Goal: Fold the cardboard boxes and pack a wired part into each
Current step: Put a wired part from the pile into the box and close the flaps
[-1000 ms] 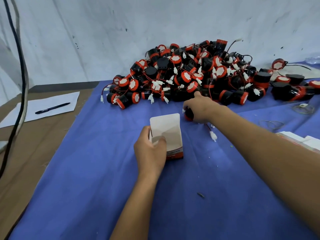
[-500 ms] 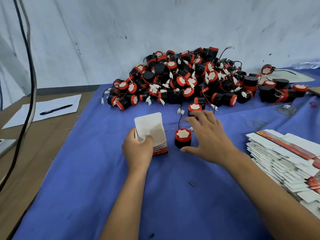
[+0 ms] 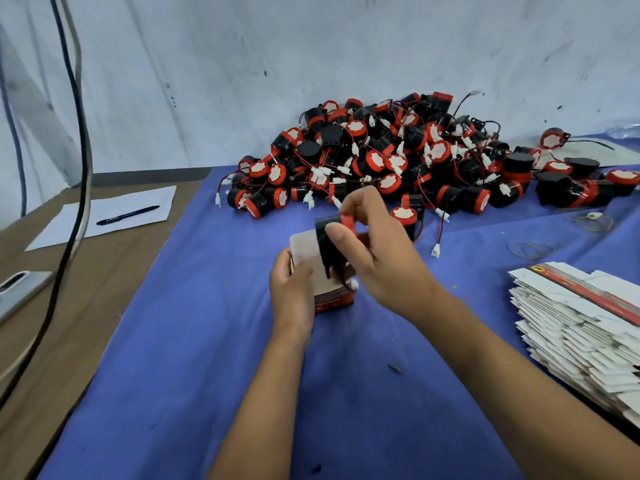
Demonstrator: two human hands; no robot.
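My left hand [image 3: 293,289] grips a small folded cardboard box [image 3: 304,247], white inside with a red base, standing on the blue cloth [image 3: 207,341]. My right hand [image 3: 374,247] holds a black and red wired part [image 3: 329,237] at the box's open top, thumb on its black body; its white connector [image 3: 354,284] hangs below by the box. A big heap of the same wired parts [image 3: 398,161] lies behind. Flat unfolded boxes [image 3: 581,327] are stacked at the right.
A sheet of paper [image 3: 114,216] with a black pen [image 3: 127,215] lies on the brown table at left, near a phone [image 3: 17,285]. Dark cables [image 3: 78,168] hang down the left side. Rubber bands [image 3: 530,249] lie on the cloth at right.
My right hand has picked the wired part up off the cloth and brought it to the box's opening. My left hand has kept hold of the box.
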